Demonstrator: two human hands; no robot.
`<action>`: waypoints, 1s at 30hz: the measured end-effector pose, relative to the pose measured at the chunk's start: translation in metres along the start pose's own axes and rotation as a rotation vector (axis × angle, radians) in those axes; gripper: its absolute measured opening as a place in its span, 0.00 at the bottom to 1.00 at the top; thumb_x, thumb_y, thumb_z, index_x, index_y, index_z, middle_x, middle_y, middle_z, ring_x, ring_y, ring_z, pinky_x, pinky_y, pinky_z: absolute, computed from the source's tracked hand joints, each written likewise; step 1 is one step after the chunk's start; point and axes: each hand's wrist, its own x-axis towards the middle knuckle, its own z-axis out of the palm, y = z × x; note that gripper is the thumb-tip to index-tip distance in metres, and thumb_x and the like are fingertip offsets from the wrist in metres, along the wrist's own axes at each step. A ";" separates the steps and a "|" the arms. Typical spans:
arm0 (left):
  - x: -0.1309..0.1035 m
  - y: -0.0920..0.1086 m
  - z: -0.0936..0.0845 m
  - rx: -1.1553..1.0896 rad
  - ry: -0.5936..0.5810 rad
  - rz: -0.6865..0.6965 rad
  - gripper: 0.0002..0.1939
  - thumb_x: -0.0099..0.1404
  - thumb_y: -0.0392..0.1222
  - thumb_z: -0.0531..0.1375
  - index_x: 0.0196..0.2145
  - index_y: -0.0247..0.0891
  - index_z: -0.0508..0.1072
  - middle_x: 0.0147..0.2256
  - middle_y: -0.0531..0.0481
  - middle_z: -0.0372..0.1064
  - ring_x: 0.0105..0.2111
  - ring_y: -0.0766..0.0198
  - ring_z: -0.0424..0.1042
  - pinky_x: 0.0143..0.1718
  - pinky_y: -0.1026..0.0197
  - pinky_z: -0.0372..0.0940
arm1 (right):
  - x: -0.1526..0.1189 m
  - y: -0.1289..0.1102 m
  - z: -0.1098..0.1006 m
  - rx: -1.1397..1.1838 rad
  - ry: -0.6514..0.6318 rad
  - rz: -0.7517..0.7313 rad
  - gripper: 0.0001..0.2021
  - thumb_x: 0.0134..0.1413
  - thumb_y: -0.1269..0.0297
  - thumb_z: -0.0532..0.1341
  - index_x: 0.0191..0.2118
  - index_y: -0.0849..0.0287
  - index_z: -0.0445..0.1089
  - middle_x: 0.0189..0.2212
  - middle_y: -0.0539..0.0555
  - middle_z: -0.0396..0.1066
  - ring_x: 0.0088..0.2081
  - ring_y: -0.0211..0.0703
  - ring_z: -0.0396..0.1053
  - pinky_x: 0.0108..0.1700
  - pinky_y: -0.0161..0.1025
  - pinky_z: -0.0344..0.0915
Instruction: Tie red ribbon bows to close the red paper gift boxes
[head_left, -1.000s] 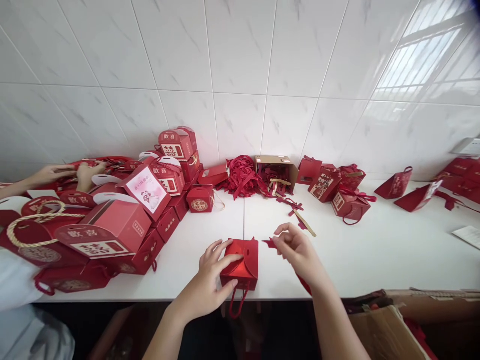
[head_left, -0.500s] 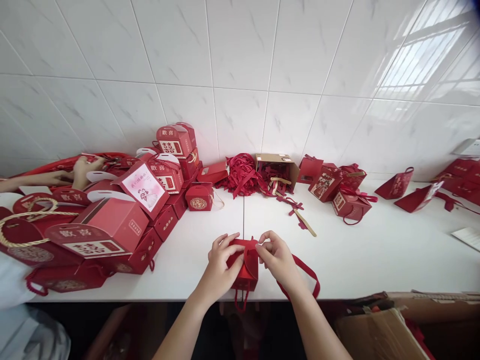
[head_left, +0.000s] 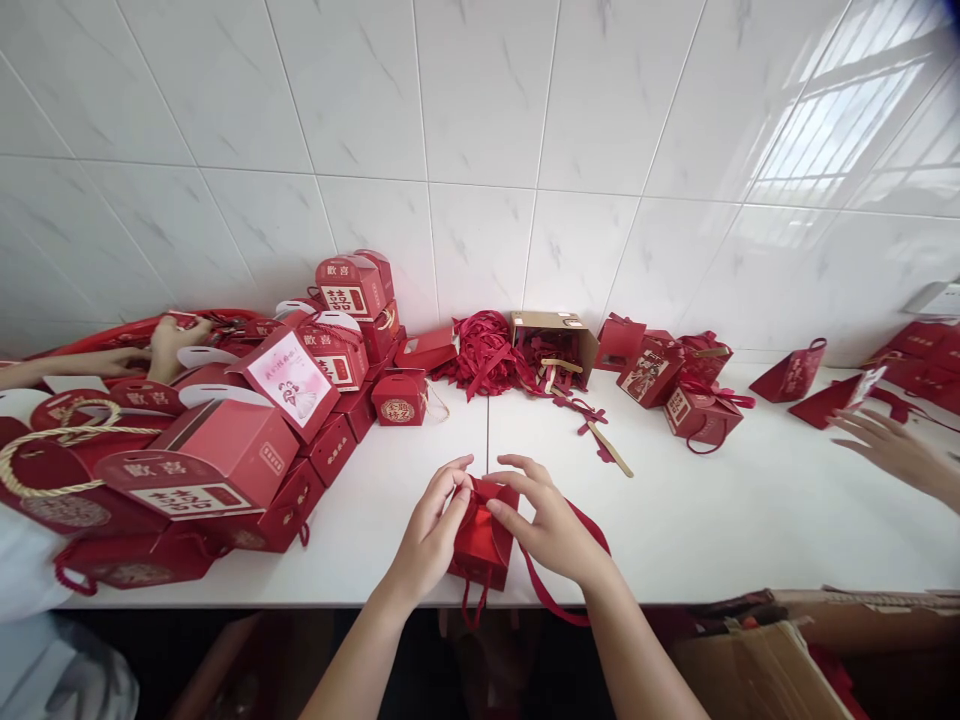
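A small red gift box [head_left: 480, 550] stands at the table's front edge between my two hands, with a cord loop hanging from its front. My left hand [head_left: 431, 525] pinches the top of the box on its left side; a thin strip may be between the fingertips, too small to tell. My right hand [head_left: 551, 525] curves over the upper right of the box, thumb on its flap and fingers behind. A long red ribbon [head_left: 551, 597] trails in a loop beneath my right wrist. Part of the box top is hidden by my fingers.
Red gift boxes [head_left: 217, 450] are piled at left, where a co-worker's hand [head_left: 172, 345] reaches behind. Red ribbons [head_left: 486, 350] and an open carton [head_left: 555, 318] stand at the wall. A co-worker's hand [head_left: 892, 445] comes in at right. A cardboard box [head_left: 757, 670] sits below right.
My hands and the box have shifted slightly left, and the box has tilted. My right hand has moved from the flap's tip across the box top. A co-worker's hand has appeared at right.
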 end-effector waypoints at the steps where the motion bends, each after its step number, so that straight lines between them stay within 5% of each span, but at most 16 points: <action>1: 0.000 0.002 -0.001 -0.010 0.005 0.011 0.12 0.66 0.49 0.49 0.31 0.42 0.66 0.56 0.46 0.61 0.60 0.54 0.55 0.57 0.53 0.55 | 0.003 -0.003 0.001 0.014 -0.011 -0.019 0.10 0.57 0.59 0.57 0.43 0.50 0.71 0.52 0.55 0.63 0.57 0.49 0.57 0.57 0.50 0.56; 4: -0.004 0.002 -0.006 0.041 0.024 0.031 0.10 0.66 0.48 0.50 0.35 0.43 0.67 0.57 0.47 0.59 0.60 0.54 0.54 0.58 0.52 0.53 | 0.009 -0.011 0.000 0.112 0.058 -0.061 0.07 0.57 0.62 0.57 0.34 0.53 0.73 0.46 0.55 0.68 0.50 0.48 0.65 0.52 0.47 0.61; 8: -0.013 -0.009 -0.016 0.255 0.035 0.053 0.13 0.61 0.48 0.57 0.44 0.47 0.67 0.55 0.48 0.61 0.58 0.53 0.57 0.58 0.49 0.52 | -0.011 -0.032 -0.023 0.274 0.275 -0.133 0.06 0.57 0.65 0.58 0.37 0.53 0.73 0.36 0.54 0.73 0.41 0.47 0.70 0.44 0.45 0.66; 12: -0.018 -0.023 -0.020 0.298 0.099 0.001 0.13 0.60 0.49 0.58 0.42 0.45 0.68 0.46 0.47 0.68 0.48 0.54 0.67 0.47 0.53 0.65 | -0.053 -0.058 -0.048 0.376 0.678 -0.259 0.07 0.58 0.66 0.56 0.37 0.52 0.72 0.29 0.54 0.73 0.33 0.49 0.70 0.37 0.49 0.65; 14: -0.019 -0.029 -0.019 0.188 0.156 -0.081 0.12 0.61 0.51 0.56 0.40 0.43 0.68 0.41 0.47 0.70 0.42 0.56 0.70 0.39 0.57 0.69 | -0.060 -0.064 -0.052 0.346 0.762 -0.252 0.06 0.58 0.65 0.56 0.35 0.53 0.71 0.26 0.53 0.71 0.29 0.46 0.68 0.33 0.45 0.63; 18: -0.022 -0.038 -0.015 0.012 0.283 -0.147 0.15 0.62 0.53 0.55 0.41 0.42 0.67 0.36 0.48 0.69 0.35 0.59 0.71 0.34 0.60 0.69 | -0.035 -0.059 -0.034 0.191 0.375 -0.110 0.10 0.60 0.64 0.53 0.28 0.56 0.65 0.24 0.51 0.63 0.26 0.41 0.61 0.28 0.39 0.58; 21: -0.025 -0.039 -0.012 -0.057 0.285 -0.162 0.16 0.62 0.54 0.55 0.42 0.41 0.65 0.32 0.50 0.69 0.31 0.62 0.70 0.33 0.61 0.68 | -0.005 -0.043 -0.008 0.005 0.105 -0.069 0.11 0.61 0.66 0.50 0.27 0.56 0.61 0.29 0.52 0.63 0.32 0.43 0.61 0.36 0.41 0.61; 25: -0.030 -0.035 -0.007 -0.076 0.300 -0.152 0.16 0.62 0.53 0.55 0.41 0.40 0.65 0.28 0.52 0.69 0.28 0.62 0.69 0.31 0.62 0.67 | 0.015 -0.024 0.018 -0.196 -0.026 0.002 0.11 0.61 0.68 0.48 0.29 0.57 0.62 0.35 0.54 0.64 0.37 0.45 0.61 0.42 0.45 0.59; 30: -0.036 -0.030 -0.001 -0.074 0.289 -0.153 0.15 0.61 0.52 0.56 0.41 0.41 0.65 0.28 0.52 0.70 0.29 0.62 0.69 0.31 0.62 0.66 | 0.018 -0.017 0.025 -0.255 -0.105 0.028 0.12 0.61 0.67 0.49 0.28 0.57 0.64 0.35 0.53 0.65 0.38 0.45 0.61 0.43 0.44 0.59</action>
